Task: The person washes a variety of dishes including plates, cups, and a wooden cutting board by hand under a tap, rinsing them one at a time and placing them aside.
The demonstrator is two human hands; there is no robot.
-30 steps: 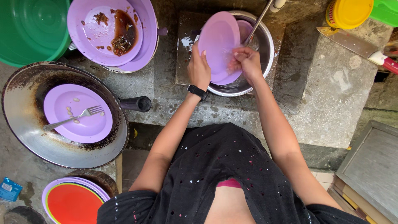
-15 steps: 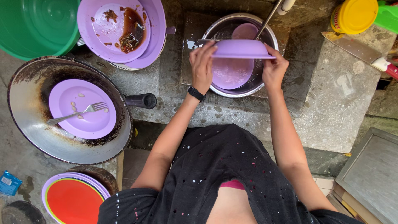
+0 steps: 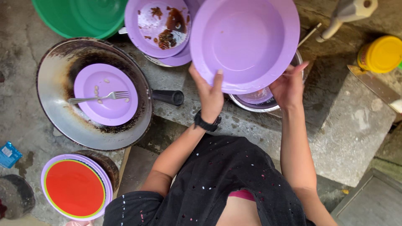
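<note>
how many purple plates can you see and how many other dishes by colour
purple: 5 — held plate, dirty plate, plate under it, plate in wok, plate in steel bowl
red plate: 1
green basin: 1
total: 7

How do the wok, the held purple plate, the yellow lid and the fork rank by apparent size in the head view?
1. wok
2. held purple plate, raised nearer the camera, so its size is exaggerated
3. fork
4. yellow lid, close to the fork

black speckled top [image 3: 217, 175], black wristwatch [image 3: 205, 123]
</note>
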